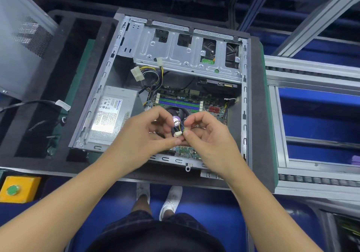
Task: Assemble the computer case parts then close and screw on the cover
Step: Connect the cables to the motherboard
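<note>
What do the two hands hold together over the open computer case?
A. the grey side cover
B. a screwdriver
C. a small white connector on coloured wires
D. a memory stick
C: the left hand and the right hand both pinch the small white connector and its wires between their fingertips, above the inside of the open computer case.

Both my hands up front, fingertips meeting at centre.
L hand & R hand both curled, thumb + index of each pinching a small white connector btwn them; other fingers loosely bent. Forearms bare, angling in from the lower corners, wrists approx level.
</note>
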A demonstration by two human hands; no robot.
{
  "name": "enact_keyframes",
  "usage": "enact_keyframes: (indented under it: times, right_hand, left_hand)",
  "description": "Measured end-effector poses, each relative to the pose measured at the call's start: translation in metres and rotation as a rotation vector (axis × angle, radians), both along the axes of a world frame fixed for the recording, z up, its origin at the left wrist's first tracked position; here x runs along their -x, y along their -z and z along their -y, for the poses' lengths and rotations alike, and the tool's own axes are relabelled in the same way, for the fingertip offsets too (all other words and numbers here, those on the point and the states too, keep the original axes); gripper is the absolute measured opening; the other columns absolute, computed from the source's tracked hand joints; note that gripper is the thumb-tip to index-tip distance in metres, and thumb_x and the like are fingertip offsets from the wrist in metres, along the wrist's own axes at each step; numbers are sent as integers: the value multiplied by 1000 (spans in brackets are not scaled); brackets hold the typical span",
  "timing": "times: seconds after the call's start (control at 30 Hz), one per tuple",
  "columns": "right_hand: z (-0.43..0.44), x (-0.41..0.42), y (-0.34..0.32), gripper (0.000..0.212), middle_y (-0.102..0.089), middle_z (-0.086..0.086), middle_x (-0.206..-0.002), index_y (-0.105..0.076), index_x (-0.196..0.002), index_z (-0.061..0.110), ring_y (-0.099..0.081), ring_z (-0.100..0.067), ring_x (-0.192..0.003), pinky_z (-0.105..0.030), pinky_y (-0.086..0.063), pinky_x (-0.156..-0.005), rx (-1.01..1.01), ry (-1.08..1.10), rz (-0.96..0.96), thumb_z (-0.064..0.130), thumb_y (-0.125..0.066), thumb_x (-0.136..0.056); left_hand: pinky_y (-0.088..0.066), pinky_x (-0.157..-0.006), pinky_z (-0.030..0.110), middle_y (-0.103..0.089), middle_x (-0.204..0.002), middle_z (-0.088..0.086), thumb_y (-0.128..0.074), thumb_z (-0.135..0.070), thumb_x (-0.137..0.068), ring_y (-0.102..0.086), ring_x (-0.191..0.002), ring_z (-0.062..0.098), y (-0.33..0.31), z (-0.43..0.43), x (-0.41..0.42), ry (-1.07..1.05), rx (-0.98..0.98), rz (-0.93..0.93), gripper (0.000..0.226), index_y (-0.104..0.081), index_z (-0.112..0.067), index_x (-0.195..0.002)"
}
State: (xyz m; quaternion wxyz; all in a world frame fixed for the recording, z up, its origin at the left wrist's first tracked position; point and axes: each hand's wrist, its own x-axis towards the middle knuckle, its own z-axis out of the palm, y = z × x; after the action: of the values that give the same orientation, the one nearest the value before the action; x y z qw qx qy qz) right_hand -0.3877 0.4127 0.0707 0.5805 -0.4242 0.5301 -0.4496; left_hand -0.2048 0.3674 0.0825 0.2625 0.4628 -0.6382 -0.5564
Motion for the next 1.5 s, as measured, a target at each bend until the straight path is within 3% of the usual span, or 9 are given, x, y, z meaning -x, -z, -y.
enact_keyframes:
  times: [0.1,0.4,0.53,0.73,1.0,1.1,1.2,1.4,1.5]
  right_hand:
    - [1,0,2,25,-61,3,-86,-58,-96,14,-66,-22,-80,-58,-59,-86,-18,7,-27,-11,-59,-96]
    - [4,0,8,27,-63,-6,-87,-57,-95,15,-70,-17,-79,-33,-60,-81,-19,-40,-94,-12,-57,-95]
    - [3,2,7,30,-62,-8,-90,-55,-96,21,-71,-24,-76,-38,-62,-80,-31,-131,-163,-8,-59,-96]
    - [4,6,5,27,-66,5,-77,-55,-96,13,-74,-22,-75,-30,-61,-74,-85,7,-11,-13,-63,-93]
    - [3,2,3,23,-67,7,-73,-61,-94,14,-68,-17,-69,-36,-62,-69,-97,62,-58,-8,-68,-91]
    - [2,1,1,26,-67,3,-83,-63,-96,17,-65,-17,-77,-51,-62,-80,-72,55,-87,-8,-68,-91]
    - [3,-1,0,30,-63,0,-89,-61,-97,17,-61,-14,-81,-48,-58,-86,-43,38,-80,-12,-66,-90]
    - [5,0,1,34,-60,1,-88,-60,-92,17,-61,-17,-79,-37,-60,-76,-46,15,1,-16,-64,-86]
    - [6,-2,1,28,-60,0,-88,-62,-89,22,-57,-18,-80,-50,-56,-77,-52,38,-9,-3,-65,-78]
  left_hand:
    - [-62,-72,35,-70,-82,-8,-84,-40,-68,-70,-76,10,1,-2,1,-1,35,39,23,-72,-31,-86]
    - [-51,-59,13,-71,-70,-6,-82,-11,-74,-65,-61,5,5,-8,10,-196,17,83,20,-75,-29,-79]
    - [-48,-58,8,-70,-68,-11,-80,-11,-73,-63,-58,1,3,-9,17,-258,90,138,18,-75,-29,-77]
    - [-52,-61,10,-73,-71,-13,-87,-24,-73,-69,-66,2,-4,-1,7,-143,53,143,13,-77,-30,-79]
    - [-56,-65,15,-74,-73,-9,-89,-26,-68,-71,-68,5,-3,-1,7,-97,-24,98,17,-76,-29,-79]
    - [-56,-69,17,-76,-79,-7,-89,-22,-69,-72,-72,9,-5,1,4,-38,-91,60,22,-77,-32,-85]
    - [-56,-70,19,-77,-82,0,-86,-20,-70,-74,-74,14,-8,4,2,-39,-183,-37,20,-79,-28,-86]
    - [-57,-65,22,-75,-79,11,-73,0,-84,-74,-69,22,-6,7,6,-143,-253,-122,20,-79,-19,-87]
    - [-59,-64,25,-75,-76,12,-73,-2,-85,-73,-68,20,-8,8,8,-165,-300,-140,20,-80,-20,-83]
